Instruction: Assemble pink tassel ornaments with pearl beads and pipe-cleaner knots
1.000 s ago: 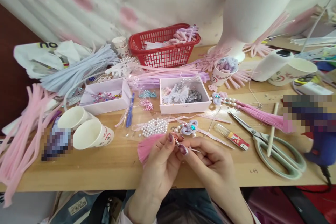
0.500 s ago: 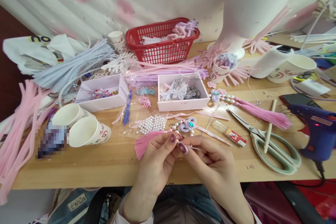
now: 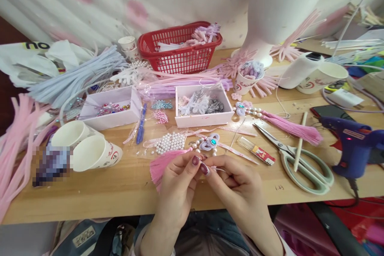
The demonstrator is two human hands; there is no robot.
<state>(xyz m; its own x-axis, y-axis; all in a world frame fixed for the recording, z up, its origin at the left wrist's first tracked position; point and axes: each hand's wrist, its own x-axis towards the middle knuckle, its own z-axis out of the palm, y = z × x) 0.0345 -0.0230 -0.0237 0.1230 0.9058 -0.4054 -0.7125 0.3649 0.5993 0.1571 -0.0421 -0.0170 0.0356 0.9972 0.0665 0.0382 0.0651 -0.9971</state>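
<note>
Bent over a wooden worktable (image 3: 111, 196), I work at close range with both bare hands, my left hand (image 3: 175, 184) and right hand (image 3: 240, 184) meeting near its front edge. The thumb and forefinger of each hand pinch a small length of white cord (image 3: 221, 169), the tips almost touching; a loose end trails out beside my right fingers, though exactly how the cord runs between my nails is too small to tell. A pink tassel (image 3: 160, 165) fans out on the tabletop at my left hand, partly hidden behind it; whether it is tied to the cord, I cannot tell. Just beyond my fingertips lies a pearl-beaded ornament (image 3: 213, 142) with pale loops and a turquoise stone, a heap of white pearls (image 3: 170, 143) to its left. To the right sit a red-labelled clear case (image 3: 257, 151) and open scissors (image 3: 306, 170), a pale stick (image 3: 301, 142) lying across their handles, with a blue glue gun (image 3: 349, 144) near the table's right end. A second pendant (image 3: 291, 128) stretches out above the scissors, its own pink tassel pointing right. Behind the pearls stand two white boxes (image 3: 205, 120) of trimmings and, farther back, a red basket (image 3: 180, 62) holding pink and lilac stems.
</note>
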